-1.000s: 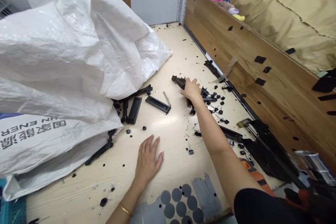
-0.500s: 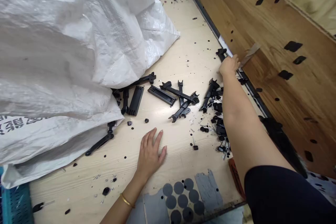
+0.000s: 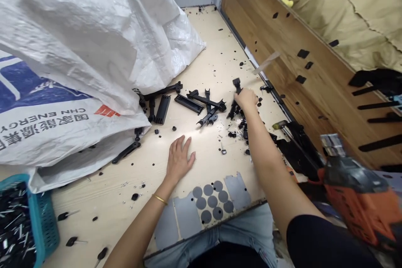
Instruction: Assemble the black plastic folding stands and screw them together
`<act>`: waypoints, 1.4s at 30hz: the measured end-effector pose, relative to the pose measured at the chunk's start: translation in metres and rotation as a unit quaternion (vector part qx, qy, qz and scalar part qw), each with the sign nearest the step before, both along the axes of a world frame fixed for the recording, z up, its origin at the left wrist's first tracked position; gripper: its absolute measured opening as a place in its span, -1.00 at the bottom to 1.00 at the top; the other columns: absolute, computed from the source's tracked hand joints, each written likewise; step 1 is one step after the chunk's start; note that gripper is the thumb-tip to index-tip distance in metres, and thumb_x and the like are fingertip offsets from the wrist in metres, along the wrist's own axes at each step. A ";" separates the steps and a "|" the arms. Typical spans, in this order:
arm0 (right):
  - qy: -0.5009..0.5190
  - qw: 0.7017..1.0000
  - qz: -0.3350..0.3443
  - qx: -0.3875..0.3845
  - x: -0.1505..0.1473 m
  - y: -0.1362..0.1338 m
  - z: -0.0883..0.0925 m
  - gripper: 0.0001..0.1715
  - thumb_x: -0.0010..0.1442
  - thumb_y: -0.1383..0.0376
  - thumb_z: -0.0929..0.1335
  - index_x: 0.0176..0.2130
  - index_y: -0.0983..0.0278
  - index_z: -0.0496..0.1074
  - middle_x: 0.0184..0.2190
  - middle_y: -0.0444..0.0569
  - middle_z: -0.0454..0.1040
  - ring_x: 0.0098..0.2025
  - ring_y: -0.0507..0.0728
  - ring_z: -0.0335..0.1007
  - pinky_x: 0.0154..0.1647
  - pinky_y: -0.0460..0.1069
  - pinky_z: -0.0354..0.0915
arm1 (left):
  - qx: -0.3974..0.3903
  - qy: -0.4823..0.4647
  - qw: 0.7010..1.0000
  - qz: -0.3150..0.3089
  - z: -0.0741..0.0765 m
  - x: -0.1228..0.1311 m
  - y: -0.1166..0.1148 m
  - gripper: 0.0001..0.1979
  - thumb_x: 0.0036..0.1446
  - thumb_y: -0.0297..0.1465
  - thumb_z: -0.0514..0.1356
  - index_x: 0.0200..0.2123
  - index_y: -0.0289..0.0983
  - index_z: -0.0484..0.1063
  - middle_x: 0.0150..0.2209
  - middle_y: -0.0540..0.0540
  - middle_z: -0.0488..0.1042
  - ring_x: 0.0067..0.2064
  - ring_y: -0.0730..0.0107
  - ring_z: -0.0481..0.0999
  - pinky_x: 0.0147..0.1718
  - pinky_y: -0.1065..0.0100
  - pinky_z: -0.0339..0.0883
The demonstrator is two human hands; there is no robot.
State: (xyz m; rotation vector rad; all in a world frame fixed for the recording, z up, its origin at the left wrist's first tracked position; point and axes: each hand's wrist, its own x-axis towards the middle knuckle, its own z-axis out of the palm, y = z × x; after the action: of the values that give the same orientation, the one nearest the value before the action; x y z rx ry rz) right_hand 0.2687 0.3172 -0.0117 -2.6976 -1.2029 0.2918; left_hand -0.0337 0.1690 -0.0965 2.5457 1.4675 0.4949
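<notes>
My right hand (image 3: 246, 99) is closed around a black plastic bracket arm (image 3: 236, 83), whose end sticks out beyond the fingers; the rest is hidden by the hand. Below it lies a heap of small black parts and screws (image 3: 243, 127). My left hand (image 3: 180, 155) rests flat on the table with its fingers spread, holding nothing. Beyond it several black forked arms (image 3: 209, 106) lie crossed over one another. Left of these are two flat black bars (image 3: 163, 109) (image 3: 189, 104). A knob with a screw (image 3: 223, 149) lies between my hands.
A large white woven sack (image 3: 125, 50) covers the table's left side, with black arms by its mouth. A teal basket (image 3: 47, 222) of black-headed screws stands at lower left. An orange power tool (image 3: 361, 197) is at right, below a wooden board (image 3: 282, 50).
My right hand has drawn back from the wooden board towards the heap, bringing the black bracket arm with it. My left hand stays flat on the table. The view has shifted.
</notes>
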 end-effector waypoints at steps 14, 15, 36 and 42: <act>0.070 0.986 0.118 0.093 -0.020 -0.039 0.028 -0.54 -0.03 0.26 0.38 -0.09 0.36 0.39 -0.22 0.10 0.51 -0.15 0.23 0.43 -0.18 0.04 0.35 | 0.001 -0.009 1.000 0.008 -0.002 -0.001 0.000 -0.50 0.21 -0.30 0.06 0.19 -0.37 0.24 0.17 -0.34 0.23 0.19 -0.02 0.20 0.19 0.03 0.11; 0.079 0.982 0.147 0.094 -0.026 -0.034 0.031 -0.59 -0.01 0.30 0.36 -0.11 0.34 0.40 -0.23 0.07 0.51 -0.16 0.21 0.43 -0.19 0.03 0.34 | 0.001 -0.012 1.000 0.007 -0.003 -0.001 0.000 -0.50 0.21 -0.30 0.06 0.19 -0.37 0.23 0.17 -0.34 0.23 0.19 -0.02 0.20 0.19 0.02 0.12; 0.378 0.899 0.000 0.222 -0.023 -0.056 0.018 -0.80 -0.07 0.39 0.42 -0.35 0.38 0.40 -0.41 -0.05 0.50 -0.35 0.10 0.48 -0.25 0.02 0.43 | -0.032 -0.187 0.980 0.061 0.036 0.040 0.052 -0.56 0.28 -0.27 -0.02 0.17 -0.31 0.19 0.08 -0.26 0.33 0.13 0.20 0.31 0.12 0.19 0.24; 0.420 0.885 -0.047 0.195 -0.024 -0.088 -0.013 -0.89 -0.04 0.42 0.39 -0.40 0.36 0.38 -0.53 -0.07 0.48 -0.45 0.07 0.45 -0.36 -0.01 0.45 | -0.144 -0.056 0.984 0.085 0.077 0.119 0.087 -0.68 0.27 -0.33 -0.02 -0.15 -0.39 0.46 -0.16 -0.32 0.46 -0.09 0.08 0.49 -0.10 0.18 0.37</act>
State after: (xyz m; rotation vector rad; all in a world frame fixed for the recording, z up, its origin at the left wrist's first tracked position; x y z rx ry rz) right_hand 0.2449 0.2292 -0.0248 -1.9050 -0.7444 0.9597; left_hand 0.0851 0.2563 -0.0195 2.1498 1.5943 0.4076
